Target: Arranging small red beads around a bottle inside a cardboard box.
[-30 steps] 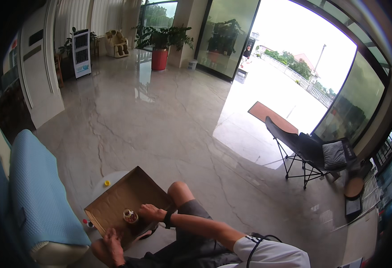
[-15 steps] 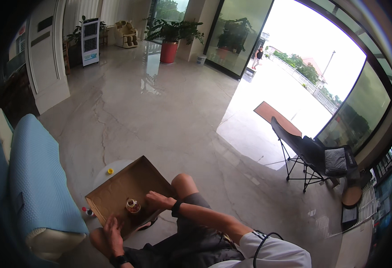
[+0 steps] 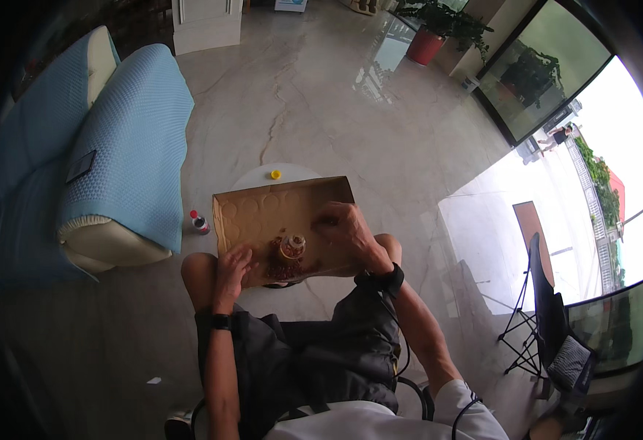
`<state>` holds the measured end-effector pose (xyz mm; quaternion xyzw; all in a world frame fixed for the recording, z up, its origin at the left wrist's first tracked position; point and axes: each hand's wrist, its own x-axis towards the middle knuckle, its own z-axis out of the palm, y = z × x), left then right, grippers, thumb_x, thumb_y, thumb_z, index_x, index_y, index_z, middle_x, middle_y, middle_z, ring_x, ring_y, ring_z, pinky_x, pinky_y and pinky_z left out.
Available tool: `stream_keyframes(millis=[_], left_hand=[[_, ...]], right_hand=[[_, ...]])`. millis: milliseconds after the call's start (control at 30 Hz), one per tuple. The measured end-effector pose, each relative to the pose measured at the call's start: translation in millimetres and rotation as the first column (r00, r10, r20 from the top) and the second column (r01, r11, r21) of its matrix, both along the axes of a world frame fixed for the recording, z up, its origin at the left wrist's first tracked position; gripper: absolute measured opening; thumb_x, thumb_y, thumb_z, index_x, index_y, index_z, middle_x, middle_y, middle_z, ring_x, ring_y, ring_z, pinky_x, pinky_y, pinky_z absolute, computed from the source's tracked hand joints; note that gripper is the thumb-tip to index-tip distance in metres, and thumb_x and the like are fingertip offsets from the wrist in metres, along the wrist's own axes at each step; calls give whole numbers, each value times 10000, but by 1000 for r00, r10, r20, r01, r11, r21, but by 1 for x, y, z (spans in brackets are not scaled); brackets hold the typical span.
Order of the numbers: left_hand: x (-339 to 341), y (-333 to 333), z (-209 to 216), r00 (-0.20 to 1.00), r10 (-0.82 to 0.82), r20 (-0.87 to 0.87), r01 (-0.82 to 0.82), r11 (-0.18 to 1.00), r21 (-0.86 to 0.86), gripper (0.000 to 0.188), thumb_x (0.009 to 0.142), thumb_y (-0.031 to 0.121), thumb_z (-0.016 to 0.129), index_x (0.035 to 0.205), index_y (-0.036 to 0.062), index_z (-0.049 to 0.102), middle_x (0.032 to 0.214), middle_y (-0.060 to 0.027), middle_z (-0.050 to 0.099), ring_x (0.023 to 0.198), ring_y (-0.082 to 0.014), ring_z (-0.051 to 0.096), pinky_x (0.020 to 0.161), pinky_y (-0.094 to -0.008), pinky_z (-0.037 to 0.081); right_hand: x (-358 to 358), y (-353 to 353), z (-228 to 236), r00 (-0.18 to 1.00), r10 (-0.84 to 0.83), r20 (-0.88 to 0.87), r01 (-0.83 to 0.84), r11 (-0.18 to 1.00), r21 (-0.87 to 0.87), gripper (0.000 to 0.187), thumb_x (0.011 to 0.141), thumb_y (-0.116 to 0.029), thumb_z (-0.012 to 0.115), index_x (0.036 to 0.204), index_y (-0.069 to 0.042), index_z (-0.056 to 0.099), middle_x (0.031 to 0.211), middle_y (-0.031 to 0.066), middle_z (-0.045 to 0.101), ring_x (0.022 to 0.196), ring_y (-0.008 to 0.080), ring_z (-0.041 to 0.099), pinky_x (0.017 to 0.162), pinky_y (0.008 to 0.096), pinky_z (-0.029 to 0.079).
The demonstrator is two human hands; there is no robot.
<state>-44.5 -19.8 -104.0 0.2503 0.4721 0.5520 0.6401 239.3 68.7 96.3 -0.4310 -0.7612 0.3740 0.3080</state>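
A shallow brown cardboard tray [image 3: 252, 213] lies over my knees. In its near part stands a small clear bottle [image 3: 292, 247] with reddish bits inside. Dark red bead-like pieces [image 3: 286, 270] are scattered around the bottle's base. My left hand [image 3: 232, 273] rests at the tray's near left edge, fingers apart and holding nothing. To the right of the bottle, over the tray, hovers my right hand [image 3: 347, 229]. Its fingers are bent and pressed together; whatever they pinch is too small to make out.
Beyond the tray a yellow cap [image 3: 275, 174] sits on a white round surface [image 3: 248, 178]. A small dark bottle with a red cap [image 3: 200, 223] is on the floor. At left is a sofa with a blue cover [image 3: 134, 147] and a phone [image 3: 80, 167]; a folding chair [image 3: 541, 308] stands right.
My view has turned rightward and down, so the tray appears more central. My right hand has lifted slightly with its fingers bent; my left stays at the tray's edge.
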Motion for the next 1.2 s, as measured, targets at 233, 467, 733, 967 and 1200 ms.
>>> stream_keyframes(millis=[233, 467, 733, 967, 1200], left_hand=[[-2, -7, 11, 1000, -23, 2, 23, 999, 32, 434, 1027, 189, 690, 1420, 29, 598, 1292, -69, 670, 1089, -149, 647, 913, -329, 567], [1, -4, 13, 1000, -19, -20, 20, 998, 52, 396, 1046, 164, 638, 1417, 31, 589, 1266, -60, 678, 1073, -148, 650, 942, -374, 579], [2, -7, 3, 999, -13, -39, 16, 998, 63, 399, 1056, 170, 613, 1440, 62, 589, 1339, -51, 627, 1117, -154, 606, 898, -331, 554], [-6, -4, -15, 993, 80, -87, -80, 997, 9, 393, 1042, 184, 642, 1415, 73, 588, 1326, -69, 623, 1173, -218, 594, 937, -374, 533], [-4, -3, 2, 994, 9, -112, -7, 1000, 12, 387, 1044, 202, 628, 1411, 83, 596, 1326, -72, 621, 1166, -232, 586, 935, -371, 521]], right_hand=[[-25, -5, -11, 974, 161, 159, -200, 942, 271, 143, 738, -6, 725, 874, 0, 770, 880, 176, 735, 803, 376, 710, 753, 425, 587], [-25, -2, -10, 970, 163, 182, -210, 936, 283, 177, 736, -22, 711, 897, -1, 784, 881, 187, 731, 845, 379, 707, 780, 438, 584], [-25, -7, -19, 952, 283, 118, -306, 905, 296, 127, 765, -21, 685, 881, 12, 723, 875, 195, 669, 835, 397, 664, 733, 463, 545], [-31, -12, -25, 934, 300, 192, -354, 845, 401, 161, 681, -73, 703, 791, 9, 618, 852, 204, 611, 834, 402, 621, 692, 476, 504], [-31, -9, -27, 963, 243, 117, -269, 893, 362, 203, 654, -117, 717, 696, 20, 572, 783, 190, 600, 858, 398, 606, 675, 481, 496]])
